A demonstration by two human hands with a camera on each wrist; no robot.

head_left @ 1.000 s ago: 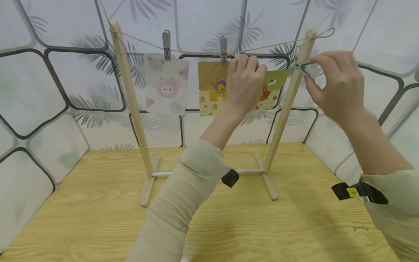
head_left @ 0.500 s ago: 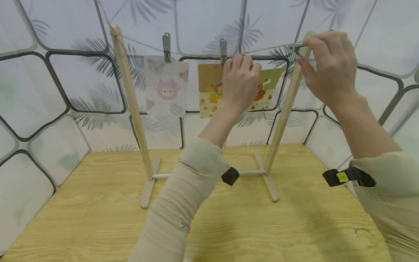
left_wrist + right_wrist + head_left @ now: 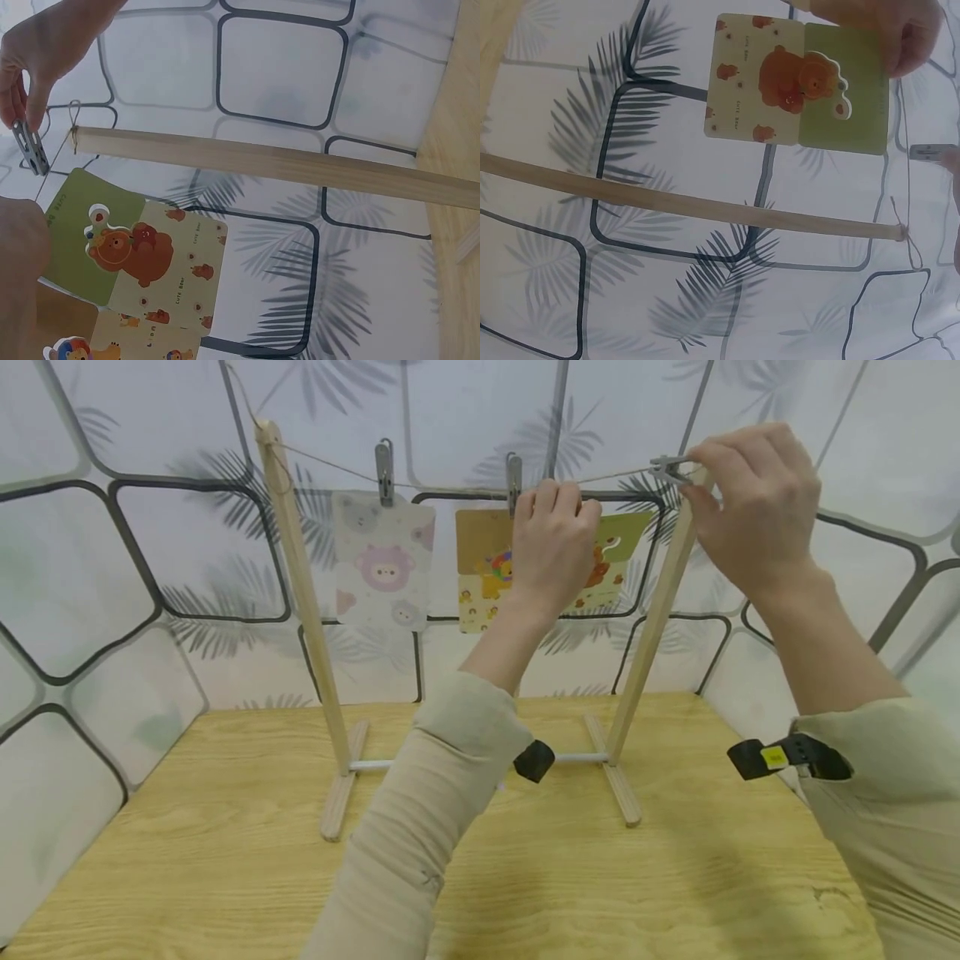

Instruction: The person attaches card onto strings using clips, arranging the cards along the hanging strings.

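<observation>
In the head view my left hand (image 3: 551, 552) holds a green and cream bear card (image 3: 624, 547) by its upper left part, just under the string (image 3: 611, 475). The card hangs slightly tilted; the left wrist view shows its printed bear (image 3: 135, 255). Between the thumb and fingers of my right hand (image 3: 757, 514) is a grey clothespin (image 3: 666, 470), close to the string and the top of the right post. In the right wrist view the clothespin (image 3: 932, 152) is apart from the card. A brown and yellow lion card (image 3: 477, 531) is partly behind my left hand.
A pale card (image 3: 384, 564) hangs on the left under a clothespin (image 3: 385, 472). Another clothespin (image 3: 513, 481) holds the lion card. Wooden posts (image 3: 300, 577) (image 3: 660, 602) carry the string and stand on feet on the wooden table (image 3: 600, 893), joined by a white bar (image 3: 581, 758).
My right hand has moved up and left with the clothespin, from beside the right post to the string. My left hand has shifted slightly left, and the bear card with it.
</observation>
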